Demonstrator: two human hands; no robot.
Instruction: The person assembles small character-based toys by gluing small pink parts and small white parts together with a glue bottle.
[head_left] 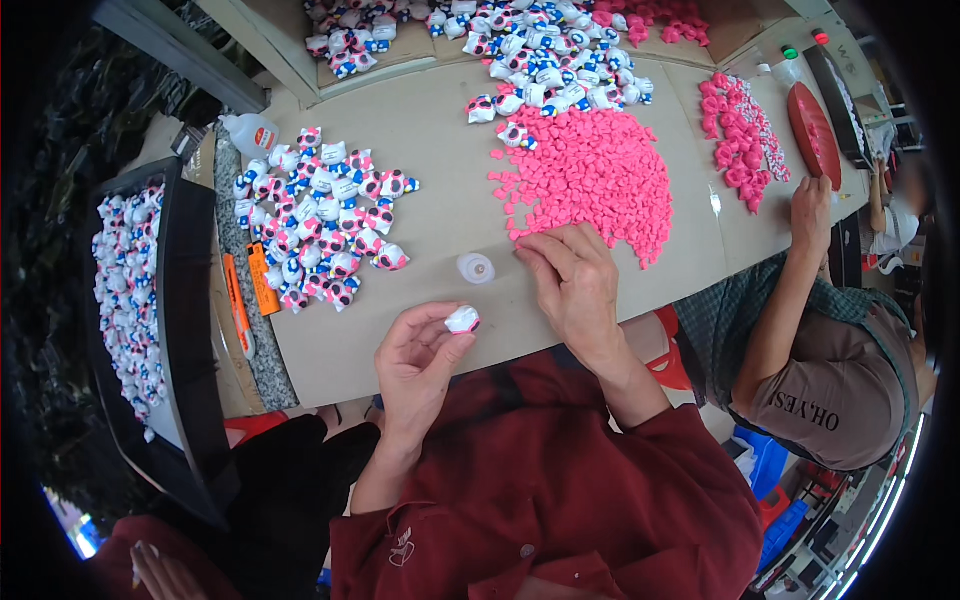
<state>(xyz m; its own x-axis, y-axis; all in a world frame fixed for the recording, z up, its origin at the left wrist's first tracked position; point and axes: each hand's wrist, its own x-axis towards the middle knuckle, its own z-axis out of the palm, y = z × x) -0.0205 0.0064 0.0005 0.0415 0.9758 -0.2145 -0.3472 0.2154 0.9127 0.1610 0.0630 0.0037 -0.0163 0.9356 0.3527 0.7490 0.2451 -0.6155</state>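
Here, a white figurine (463, 319) is clamped by the left hand (422, 352); closure of the right hand (580, 287), beside pink pieces (595, 175), cannot be determined.

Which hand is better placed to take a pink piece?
Probably the right hand: it is at the near edge of the pink heap, though whether it holds anything is unclear. The left hand is farther off and holds a small white piece.
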